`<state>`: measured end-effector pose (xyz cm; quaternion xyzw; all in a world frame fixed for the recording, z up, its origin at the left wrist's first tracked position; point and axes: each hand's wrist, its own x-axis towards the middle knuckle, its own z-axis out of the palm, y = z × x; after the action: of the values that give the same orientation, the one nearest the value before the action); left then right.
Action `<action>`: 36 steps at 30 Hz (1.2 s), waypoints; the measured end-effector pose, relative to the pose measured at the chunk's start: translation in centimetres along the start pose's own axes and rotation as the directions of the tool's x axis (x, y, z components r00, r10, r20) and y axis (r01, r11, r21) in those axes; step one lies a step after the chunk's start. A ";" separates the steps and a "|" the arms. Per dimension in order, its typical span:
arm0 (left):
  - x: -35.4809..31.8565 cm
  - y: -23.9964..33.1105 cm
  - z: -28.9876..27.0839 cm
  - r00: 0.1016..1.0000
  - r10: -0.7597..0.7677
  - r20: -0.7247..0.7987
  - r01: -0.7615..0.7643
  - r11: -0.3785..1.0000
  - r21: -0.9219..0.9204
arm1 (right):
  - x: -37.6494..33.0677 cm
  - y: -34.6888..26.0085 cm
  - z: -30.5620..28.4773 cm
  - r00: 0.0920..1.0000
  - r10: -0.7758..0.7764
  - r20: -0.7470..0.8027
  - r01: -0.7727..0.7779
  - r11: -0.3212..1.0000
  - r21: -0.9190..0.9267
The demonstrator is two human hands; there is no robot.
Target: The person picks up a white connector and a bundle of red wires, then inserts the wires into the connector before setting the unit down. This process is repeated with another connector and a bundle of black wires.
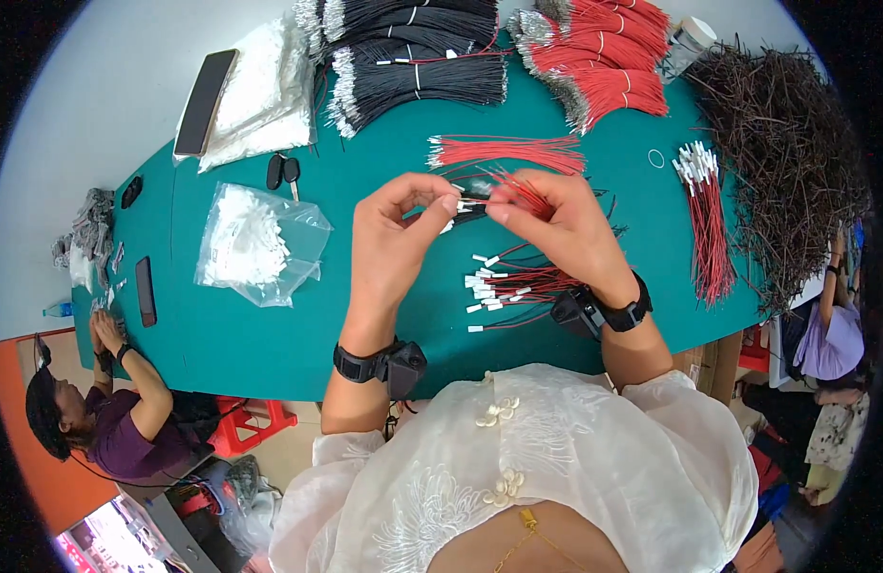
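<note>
Cream embroidered fabric of the person's blouse fills the lower centre of the frame, with both forearms rising from it, each bearing a black wrist strap. At centre, the left hand is closed, its thumb and forefinger pinching a small white connector. The right hand is likewise closed, gripping the ends of a few red and black wires just beside that connector; the two hands nearly touch above the green table. Below the hands lies a small heap of finished wires with white connectors. Left of centre sits a clear plastic bag of white connectors, with a car key above it. Black wire bundles and red wire bundles occupy the upper frame; a dark wire pile lies at upper right. Another person sits at lower left.
</note>
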<state>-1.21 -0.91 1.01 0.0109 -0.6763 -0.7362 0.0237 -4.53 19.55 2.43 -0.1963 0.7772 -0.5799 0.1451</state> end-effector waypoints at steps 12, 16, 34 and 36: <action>-0.3 -0.3 0.5 1.000 -0.016 -0.014 0.016 1.000 -0.023 | -0.1 0.4 0.5 0.993 0.004 -0.115 0.010 0.993 0.118; -0.4 -0.4 0.5 1.000 -0.009 -0.011 0.008 1.000 -0.028 | 0.0 0.6 0.5 0.991 0.011 -0.130 0.004 0.993 0.115; -0.6 -0.5 0.4 1.000 -0.012 0.024 0.013 1.000 -0.028 | -0.3 -0.2 0.6 0.985 -0.068 -0.156 0.077 0.996 0.053; -0.6 -0.5 0.5 1.000 -0.016 0.022 0.017 0.999 -0.036 | -0.3 -0.1 0.7 0.984 -0.062 -0.167 0.075 0.995 0.072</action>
<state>-0.67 -0.39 0.58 0.0080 -0.6632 -0.7484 0.0102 -3.97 19.07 2.29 -0.1686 0.7562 -0.6287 0.0678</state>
